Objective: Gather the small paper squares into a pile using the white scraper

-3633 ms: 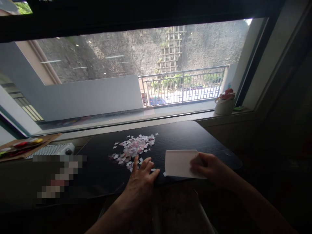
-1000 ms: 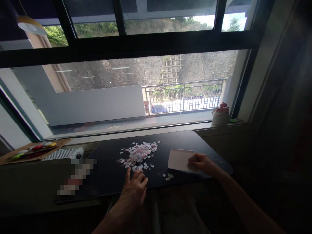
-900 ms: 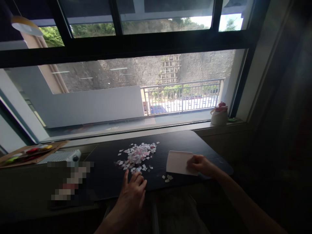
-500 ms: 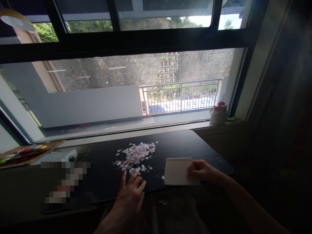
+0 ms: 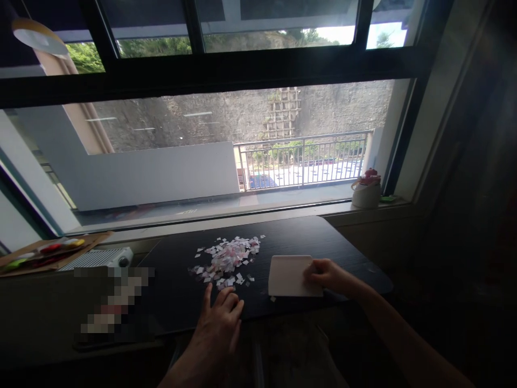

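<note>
My right hand (image 5: 323,274) is closed on the right edge of a pale flat rectangular board (image 5: 287,276), held low over the right part of the dark table (image 5: 315,237). Whether the board touches the tabletop, I cannot tell. A single paper scrap (image 5: 273,299) lies just below its lower left edge. To the left, a loose heap of small white and pinkish paper scraps (image 5: 229,256) is spread on the table. My left hand (image 5: 221,312) rests at the near side of this heap, fingers apart and holding nothing, with the index fingertip close to the nearest scraps.
Beyond the table runs a windowsill bearing a white bottle with a pink lid (image 5: 366,188). A white slotted appliance (image 5: 97,258) and a brown sheet with colourful items (image 5: 52,250) are at the left. A blurred-out patch (image 5: 115,302) covers something beside the table.
My right hand has moved the pale board slightly left and away from me. The lone scrap now shows beneath its lower edge. My left hand has hardly moved, and the whole view has shifted slightly.
</note>
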The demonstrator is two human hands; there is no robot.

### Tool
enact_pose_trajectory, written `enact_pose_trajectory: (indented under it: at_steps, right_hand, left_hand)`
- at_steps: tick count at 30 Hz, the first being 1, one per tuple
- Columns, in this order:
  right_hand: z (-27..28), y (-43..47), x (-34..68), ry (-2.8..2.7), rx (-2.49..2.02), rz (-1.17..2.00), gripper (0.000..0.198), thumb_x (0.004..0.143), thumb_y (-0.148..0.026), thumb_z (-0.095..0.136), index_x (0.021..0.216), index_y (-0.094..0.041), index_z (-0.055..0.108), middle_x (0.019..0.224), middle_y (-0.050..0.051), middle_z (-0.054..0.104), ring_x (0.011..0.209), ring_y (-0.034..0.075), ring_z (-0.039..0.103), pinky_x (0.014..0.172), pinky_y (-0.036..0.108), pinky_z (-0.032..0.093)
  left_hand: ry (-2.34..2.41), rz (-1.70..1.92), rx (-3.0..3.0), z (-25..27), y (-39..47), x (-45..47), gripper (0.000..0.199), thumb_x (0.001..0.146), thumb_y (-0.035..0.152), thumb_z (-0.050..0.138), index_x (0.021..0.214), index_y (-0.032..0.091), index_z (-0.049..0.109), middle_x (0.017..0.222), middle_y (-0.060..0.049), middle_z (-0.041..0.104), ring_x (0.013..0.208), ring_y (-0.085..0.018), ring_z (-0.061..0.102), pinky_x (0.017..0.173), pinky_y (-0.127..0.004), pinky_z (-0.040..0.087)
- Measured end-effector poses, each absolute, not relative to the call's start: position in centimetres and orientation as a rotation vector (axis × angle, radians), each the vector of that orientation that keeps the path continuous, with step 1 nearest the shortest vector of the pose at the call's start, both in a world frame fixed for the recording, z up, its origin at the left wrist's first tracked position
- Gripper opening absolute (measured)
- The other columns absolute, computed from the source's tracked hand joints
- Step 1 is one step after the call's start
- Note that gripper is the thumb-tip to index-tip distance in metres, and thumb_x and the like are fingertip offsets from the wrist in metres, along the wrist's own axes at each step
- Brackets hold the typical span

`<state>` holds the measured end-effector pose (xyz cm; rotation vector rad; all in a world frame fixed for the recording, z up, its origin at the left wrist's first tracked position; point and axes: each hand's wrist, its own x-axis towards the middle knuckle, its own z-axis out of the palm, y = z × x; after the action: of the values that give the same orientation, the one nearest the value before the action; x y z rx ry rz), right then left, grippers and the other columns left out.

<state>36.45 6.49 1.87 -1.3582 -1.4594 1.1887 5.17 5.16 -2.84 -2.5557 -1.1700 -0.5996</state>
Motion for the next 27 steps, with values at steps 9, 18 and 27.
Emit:
enact_pose_trajectory:
  at_steps: [9,18,27]
  right_hand:
    - [2.6,5.2,36.8,-1.549,-1.328,1.315,0.014,0.06,-0.022,0.068,0.072,-0.014,0.067,0.069,0.0,0.071,0.066,0.016,0.064,0.062,0.026,0.048]
    - [2.0,4.3,38.0,-1.625,-1.275,1.338,0.017,0.066,-0.026,0.069,0.078,-0.013,0.069,0.076,0.002,0.072,0.073,0.018,0.066,0.065,0.027,0.049]
    - [0.9,6.0,36.5,-1.437,-1.327,1.065,0.022,0.064,-0.032,0.069,0.076,-0.014,0.066,0.073,0.004,0.072,0.07,0.021,0.067,0.062,0.031,0.052]
  left_hand:
    - [-1.157,-0.606,-2.553,-2.7,5.1,5.2,0.03,0.077,0.016,0.049,0.103,0.021,0.062,0.099,-0.004,0.065,0.114,-0.024,0.049,0.112,-0.054,0.002]
    - [-1.157,-0.599,-2.551,-2.3,4.8,5.3,0.03,0.076,0.014,0.049,0.102,0.021,0.062,0.098,-0.005,0.065,0.113,-0.025,0.051,0.111,-0.056,0.008]
    - [-1.229,-0.514,-2.655,-0.7,4.7,5.6,0.024,0.077,0.016,0.051,0.097,0.021,0.063,0.097,-0.004,0.066,0.116,-0.027,0.049,0.109,-0.06,0.011]
